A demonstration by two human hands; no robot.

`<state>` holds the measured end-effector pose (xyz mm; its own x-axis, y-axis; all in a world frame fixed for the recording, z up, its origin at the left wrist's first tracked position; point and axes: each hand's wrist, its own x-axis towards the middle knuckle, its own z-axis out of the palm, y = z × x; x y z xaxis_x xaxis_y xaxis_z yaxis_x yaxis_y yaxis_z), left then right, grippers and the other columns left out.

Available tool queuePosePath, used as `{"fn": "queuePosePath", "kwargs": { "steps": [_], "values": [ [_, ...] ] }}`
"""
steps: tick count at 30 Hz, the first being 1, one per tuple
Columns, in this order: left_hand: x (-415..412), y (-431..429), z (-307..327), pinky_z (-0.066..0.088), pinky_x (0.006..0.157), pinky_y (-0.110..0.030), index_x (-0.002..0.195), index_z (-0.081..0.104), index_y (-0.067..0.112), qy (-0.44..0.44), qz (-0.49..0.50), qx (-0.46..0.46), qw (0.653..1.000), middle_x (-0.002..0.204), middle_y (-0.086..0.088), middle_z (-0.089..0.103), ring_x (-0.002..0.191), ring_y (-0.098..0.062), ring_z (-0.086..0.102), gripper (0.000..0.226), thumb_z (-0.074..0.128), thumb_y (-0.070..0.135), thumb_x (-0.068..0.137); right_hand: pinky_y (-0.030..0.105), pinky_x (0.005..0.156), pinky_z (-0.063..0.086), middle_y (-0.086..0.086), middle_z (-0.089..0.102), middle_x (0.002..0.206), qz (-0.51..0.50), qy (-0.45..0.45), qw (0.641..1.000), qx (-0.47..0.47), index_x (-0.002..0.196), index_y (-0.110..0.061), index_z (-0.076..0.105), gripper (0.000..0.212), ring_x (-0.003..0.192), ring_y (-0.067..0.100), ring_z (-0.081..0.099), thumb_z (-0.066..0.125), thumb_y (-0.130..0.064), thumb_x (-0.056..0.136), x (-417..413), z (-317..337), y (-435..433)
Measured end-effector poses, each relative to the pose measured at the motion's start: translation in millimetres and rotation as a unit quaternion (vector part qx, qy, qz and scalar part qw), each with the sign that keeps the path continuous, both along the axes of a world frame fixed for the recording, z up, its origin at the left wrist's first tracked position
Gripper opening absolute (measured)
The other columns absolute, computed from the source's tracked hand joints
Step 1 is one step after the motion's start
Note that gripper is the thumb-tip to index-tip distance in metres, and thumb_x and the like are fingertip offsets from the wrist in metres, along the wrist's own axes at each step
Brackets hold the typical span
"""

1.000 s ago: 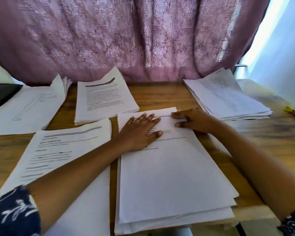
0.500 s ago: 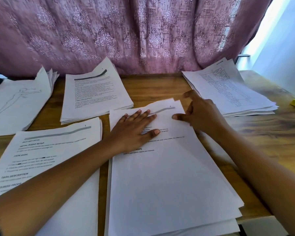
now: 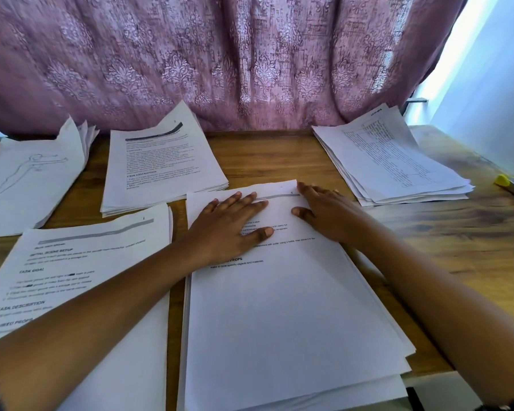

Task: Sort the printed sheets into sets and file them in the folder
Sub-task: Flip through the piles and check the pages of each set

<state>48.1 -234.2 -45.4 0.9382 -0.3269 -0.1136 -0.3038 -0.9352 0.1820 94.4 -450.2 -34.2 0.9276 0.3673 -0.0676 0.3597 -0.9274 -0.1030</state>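
At far left the drawing stack (image 3: 27,179) runs off the frame. The left forearm (image 3: 101,307) hides part of the near-left stack (image 3: 80,271); beyond it lies the text stack (image 3: 161,167). The left hand (image 3: 229,223) lies flat, fingers straight, on the middle stack (image 3: 279,307), whose near edge is cut off. The right hand (image 3: 324,212), fingers straight, rests at its far right corner. The far-right stack (image 3: 398,164) has print too small to read.

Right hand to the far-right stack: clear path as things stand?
Probably yes. The right hand lies flat on the middle stack, holding nothing. The right stack sits just beyond it across bare desk, with nothing between.
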Motion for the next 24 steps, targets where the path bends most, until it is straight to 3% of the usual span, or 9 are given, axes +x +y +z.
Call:
{"fn": "queuePosePath", "kwargs": {
  "steps": [2,5,7,9,12,16,18,20,24],
  "values": [
    [0,1,-1,-0.005,0.118,-0.038,0.152,0.002,0.039,-0.004,-0.002,0.004,1.000,0.161,0.013,-0.007,0.148,-0.010,-0.008,0.081,0.010,0.071,0.078,0.044,0.116,0.021,0.009,0.024,0.156,-0.009,0.000,1.000,0.012,0.153,-0.014,0.009,0.066,0.142,0.028,0.026,0.036,-0.043,0.100,-1,1,2],
    [0,1,-2,-0.004,0.118,-0.039,0.152,0.001,0.040,-0.009,-0.004,0.011,1.000,0.161,0.013,-0.007,0.148,-0.011,-0.008,0.079,0.009,0.075,0.082,0.039,0.112,0.029,0.006,0.043,0.147,0.025,-0.068,0.997,0.038,0.150,-0.013,0.020,0.063,0.134,0.025,0.042,0.047,-0.036,0.098,-10,4,8],
    [0,1,-3,-0.005,0.118,-0.039,0.152,0.001,0.041,-0.009,-0.004,0.002,1.000,0.161,0.014,-0.007,0.148,-0.010,-0.008,0.078,0.009,0.076,0.083,0.033,0.095,0.043,0.003,0.060,0.130,0.002,-0.101,0.987,0.125,0.144,-0.017,0.034,0.062,0.116,0.024,0.057,0.060,-0.038,0.091,-17,11,11],
    [1,2,-3,-0.006,0.118,-0.039,0.152,0.002,0.041,0.001,-0.004,-0.025,1.000,0.161,0.015,-0.006,0.148,-0.009,-0.008,0.077,0.006,0.076,0.083,0.032,0.084,0.045,-0.001,0.067,0.105,-0.083,-0.122,0.965,0.219,0.133,-0.020,0.045,0.064,0.097,0.020,0.061,0.065,-0.053,0.082,-19,18,7],
    [3,5,-3,-0.007,0.118,-0.037,0.150,-0.003,0.042,0.024,0.004,-0.060,0.998,0.161,0.015,-0.005,0.148,-0.008,-0.008,0.081,-0.004,0.073,0.076,0.039,0.087,0.052,-0.002,0.061,0.105,-0.194,0.009,0.913,0.359,0.127,-0.022,0.044,0.073,0.096,0.020,0.062,0.067,-0.063,0.071,-11,23,-6],
    [3,1,0,0.002,0.119,-0.038,0.149,-0.007,0.044,0.032,0.045,-0.166,0.985,0.161,0.007,0.013,0.149,-0.019,0.010,0.076,-0.009,0.072,0.079,0.028,0.081,0.057,0.000,0.067,0.103,-0.033,0.151,0.812,0.562,0.130,-0.012,0.043,0.051,0.088,0.009,0.068,0.067,-0.017,0.085,-13,22,-9],
    [4,4,1,0.009,0.121,-0.043,0.145,0.002,0.056,0.039,0.066,-0.310,0.948,0.157,0.011,0.023,0.146,-0.019,0.021,0.084,-0.006,0.088,0.067,0.027,0.087,0.053,0.007,0.070,0.106,0.069,0.228,0.826,0.510,0.127,-0.006,0.053,0.036,0.098,0.014,0.068,0.057,-0.006,0.091,-15,20,-10],
    [6,8,1,0.005,0.121,-0.042,0.138,0.013,0.066,0.049,0.059,-0.348,0.934,0.155,0.018,0.020,0.145,-0.013,0.016,0.080,0.001,0.094,0.064,0.027,0.099,0.046,0.004,0.070,0.113,0.145,0.220,0.887,0.380,0.114,-0.010,0.067,0.024,0.110,0.016,0.064,0.054,-0.006,0.094,-15,16,-13],
    [6,7,-2,-0.005,0.118,-0.036,0.148,0.018,0.046,0.035,0.011,-0.158,0.987,0.160,0.015,0.002,0.148,-0.008,-0.001,0.056,0.019,0.058,0.093,0.031,0.097,0.048,-0.001,0.070,0.112,0.117,0.059,0.930,0.343,0.110,-0.020,0.068,0.020,0.105,0.012,0.064,0.056,-0.018,0.095,-5,12,-13]
  ]
}}
